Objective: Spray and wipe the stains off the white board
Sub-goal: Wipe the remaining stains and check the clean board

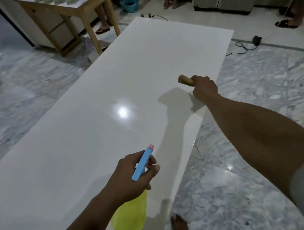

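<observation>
Across the middle of the frame, the white board (96, 135) lies flat on the marble floor (257, 188), running from lower left to upper right. At bottom centre the left hand (130, 179) is wrapped round the neck of the spray bottle (141, 165), fingers curled at the trigger and the nozzle aimed out over the board, likely ready to wet it. At centre right the right hand (205, 88) is clenched on a tan wiper (185, 80) above the board's right edge, seemingly kept out of the spray. Whether this is rolled cloth or a handle cannot be told. No stain shows plainly, only a glare spot. A wooden table (62, 7) crowds the board's upper left edge. A black adapter (257, 39) with its cable lies at upper right, and a bare foot (179, 226) stands beside the near corner.
</observation>
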{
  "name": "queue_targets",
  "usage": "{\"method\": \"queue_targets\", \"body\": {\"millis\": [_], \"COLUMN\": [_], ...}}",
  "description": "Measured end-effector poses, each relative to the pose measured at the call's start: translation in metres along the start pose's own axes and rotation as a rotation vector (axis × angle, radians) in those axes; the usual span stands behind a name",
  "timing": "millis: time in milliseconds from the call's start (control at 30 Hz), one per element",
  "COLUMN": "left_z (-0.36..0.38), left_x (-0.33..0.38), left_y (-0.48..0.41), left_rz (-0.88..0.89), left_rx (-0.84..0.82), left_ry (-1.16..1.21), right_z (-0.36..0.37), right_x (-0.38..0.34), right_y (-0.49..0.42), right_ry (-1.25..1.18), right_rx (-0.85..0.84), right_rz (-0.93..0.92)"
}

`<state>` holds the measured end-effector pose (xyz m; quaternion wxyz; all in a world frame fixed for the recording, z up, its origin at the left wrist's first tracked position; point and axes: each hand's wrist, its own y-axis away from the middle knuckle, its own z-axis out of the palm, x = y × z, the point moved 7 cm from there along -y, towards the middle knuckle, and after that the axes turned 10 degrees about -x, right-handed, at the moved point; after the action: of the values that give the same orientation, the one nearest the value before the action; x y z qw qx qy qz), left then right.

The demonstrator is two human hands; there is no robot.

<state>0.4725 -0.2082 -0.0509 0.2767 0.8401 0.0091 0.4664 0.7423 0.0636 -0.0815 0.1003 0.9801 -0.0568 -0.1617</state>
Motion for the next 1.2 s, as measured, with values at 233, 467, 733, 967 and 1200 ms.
{"method": "queue_targets", "body": {"millis": [233, 467, 733, 967, 1200], "left_z": [-0.003, -0.007, -0.025, -0.036, -0.041], "left_x": [-0.024, -0.042, -0.089, -0.154, -0.217], "left_y": [-0.014, 0.012, 0.115, 0.267, 0.389], "left_rz": [-0.082, -0.084, -0.067, -0.024, -0.033], "left_rx": [0.034, 0.073, 0.152, 0.161, 0.134], "left_ry": [0.007, 0.011, -0.037, -0.061, -0.097], "right_z": [0.092, 0.172, 0.233, 0.288, 0.300], "right_x": [-0.017, -0.054, -0.125, -0.175, -0.236], "right_y": [-0.029, 0.091, 0.304, 0.499, 0.626], "right_ry": [0.196, 0.249, 0.275, 0.254, 0.187], "right_rx": [-0.169, -0.094, -0.327, -0.455, -0.537], "right_rz": [-0.055, -0.176, -0.213, -0.217, -0.283]}}
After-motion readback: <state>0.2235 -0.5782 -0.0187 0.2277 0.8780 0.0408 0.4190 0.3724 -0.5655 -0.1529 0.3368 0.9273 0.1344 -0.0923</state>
